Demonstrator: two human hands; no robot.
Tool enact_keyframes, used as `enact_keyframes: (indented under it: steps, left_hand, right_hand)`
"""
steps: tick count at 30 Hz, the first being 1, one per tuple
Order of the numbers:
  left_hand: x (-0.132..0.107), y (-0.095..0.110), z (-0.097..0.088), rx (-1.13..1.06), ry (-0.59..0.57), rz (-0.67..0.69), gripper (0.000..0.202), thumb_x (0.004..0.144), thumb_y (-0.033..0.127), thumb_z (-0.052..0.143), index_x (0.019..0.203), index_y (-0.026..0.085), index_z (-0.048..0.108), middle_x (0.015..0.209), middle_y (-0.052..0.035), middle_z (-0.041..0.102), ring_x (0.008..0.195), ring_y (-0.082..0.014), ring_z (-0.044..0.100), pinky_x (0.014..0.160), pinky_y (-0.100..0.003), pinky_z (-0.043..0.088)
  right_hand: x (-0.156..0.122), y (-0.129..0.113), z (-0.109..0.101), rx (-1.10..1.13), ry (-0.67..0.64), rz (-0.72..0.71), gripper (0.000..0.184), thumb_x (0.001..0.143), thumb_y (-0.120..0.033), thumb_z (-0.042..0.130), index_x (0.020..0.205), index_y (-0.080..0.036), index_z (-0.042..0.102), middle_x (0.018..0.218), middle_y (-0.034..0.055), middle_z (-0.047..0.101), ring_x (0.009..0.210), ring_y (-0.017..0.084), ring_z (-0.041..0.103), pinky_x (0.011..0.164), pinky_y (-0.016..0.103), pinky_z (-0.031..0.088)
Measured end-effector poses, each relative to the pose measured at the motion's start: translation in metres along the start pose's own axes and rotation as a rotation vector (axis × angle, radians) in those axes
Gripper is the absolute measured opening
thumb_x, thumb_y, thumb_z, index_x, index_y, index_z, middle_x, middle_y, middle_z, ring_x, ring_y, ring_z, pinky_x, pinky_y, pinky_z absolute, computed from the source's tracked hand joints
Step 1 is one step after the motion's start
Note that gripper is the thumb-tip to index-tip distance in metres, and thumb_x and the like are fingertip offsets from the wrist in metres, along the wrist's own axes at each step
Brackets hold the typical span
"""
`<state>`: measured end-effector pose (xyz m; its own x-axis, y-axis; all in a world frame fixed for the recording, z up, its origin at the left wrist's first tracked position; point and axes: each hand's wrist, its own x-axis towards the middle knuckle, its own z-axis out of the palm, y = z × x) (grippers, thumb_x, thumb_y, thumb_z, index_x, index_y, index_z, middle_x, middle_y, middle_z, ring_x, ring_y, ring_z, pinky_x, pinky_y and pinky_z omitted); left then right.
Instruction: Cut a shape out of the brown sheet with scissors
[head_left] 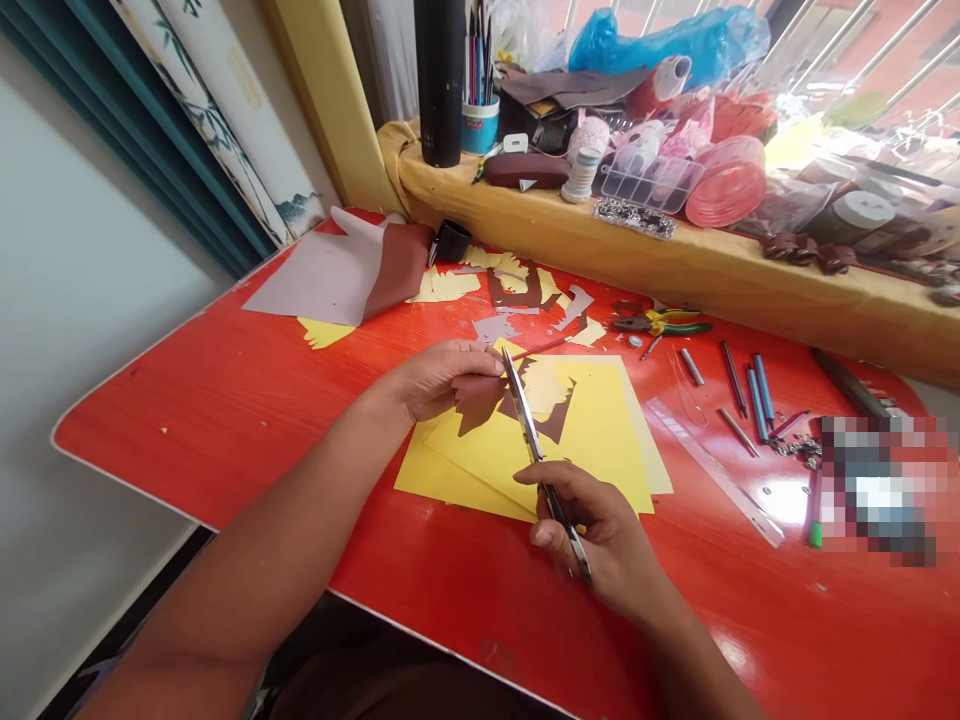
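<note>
My left hand (450,378) pinches a small brown cut piece (480,402), paper or thin leather, above the table. In my right hand (592,520) is a pair of scissors (531,435), gripped by the handles with the blades pointing away from me. The blade tips are beside my left fingertips, at the edge of the brown piece; whether they touch it I cannot tell. Beneath both hands lie yellow sheets (600,460), with a cream cut piece (545,388) and a brown scrap on top.
Yellow and brown offcuts (446,285) litter the red table (187,400) farther back, near a large brown sheet (322,265). To the right lie pliers (664,325), a clear ruler (712,470), and several pens and rods (759,400). A crowded sill (525,220) borders the table.
</note>
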<state>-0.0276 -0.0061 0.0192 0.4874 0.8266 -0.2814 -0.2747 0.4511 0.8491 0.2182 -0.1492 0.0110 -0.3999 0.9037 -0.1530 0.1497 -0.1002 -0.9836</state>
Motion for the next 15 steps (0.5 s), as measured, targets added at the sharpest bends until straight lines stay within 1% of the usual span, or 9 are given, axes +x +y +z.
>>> enact_keyframes:
  steps: [3, 7, 10, 15]
  left_hand:
    - [-0.0004, 0.0017, -0.0007, 0.068, -0.056, -0.037, 0.023, 0.082, 0.026, 0.085, 0.068, 0.018, 0.068, 0.053, 0.0021, 0.046, 0.048, -0.0110, 0.038, 0.052, -0.029, 0.032]
    - [-0.0012, 0.0031, -0.0017, 0.091, -0.042, -0.018, 0.022, 0.080, 0.028, 0.088, 0.073, 0.018, 0.070, 0.059, 0.0005, 0.054, 0.051, -0.0120, 0.044, 0.055, -0.029, 0.038]
    - [-0.0019, 0.0033, -0.0020, 0.107, -0.028, -0.013, 0.022, 0.079, 0.028, 0.089, 0.074, 0.019, 0.070, 0.061, -0.0002, 0.056, 0.052, -0.0134, 0.048, 0.055, -0.030, 0.042]
    - [-0.0019, 0.0028, -0.0017, 0.137, 0.002, -0.029, 0.022, 0.079, 0.028, 0.087, 0.071, 0.020, 0.068, 0.060, 0.0004, 0.055, 0.050, -0.0123, 0.045, 0.053, -0.029, 0.042]
  right_hand:
    - [0.0001, 0.0008, 0.0004, -0.008, -0.003, -0.001, 0.061, 0.099, -0.077, 0.078, 0.125, -0.022, 0.078, 0.067, -0.0043, 0.055, 0.051, 0.014, 0.045, 0.051, 0.030, 0.036]
    - [-0.0005, 0.0010, 0.0006, -0.014, -0.002, 0.001, 0.060, 0.099, -0.076, 0.078, 0.125, -0.022, 0.078, 0.068, -0.0039, 0.056, 0.052, 0.014, 0.045, 0.052, 0.031, 0.036]
    - [-0.0010, 0.0012, 0.0003, -0.016, -0.006, 0.000, 0.059, 0.100, -0.075, 0.078, 0.125, -0.021, 0.077, 0.069, -0.0037, 0.057, 0.051, 0.014, 0.045, 0.052, 0.031, 0.035]
    - [0.0004, 0.0022, -0.0002, -0.027, -0.010, -0.020, 0.057, 0.100, -0.074, 0.078, 0.123, -0.022, 0.077, 0.069, -0.0040, 0.056, 0.053, 0.014, 0.045, 0.053, 0.031, 0.033]
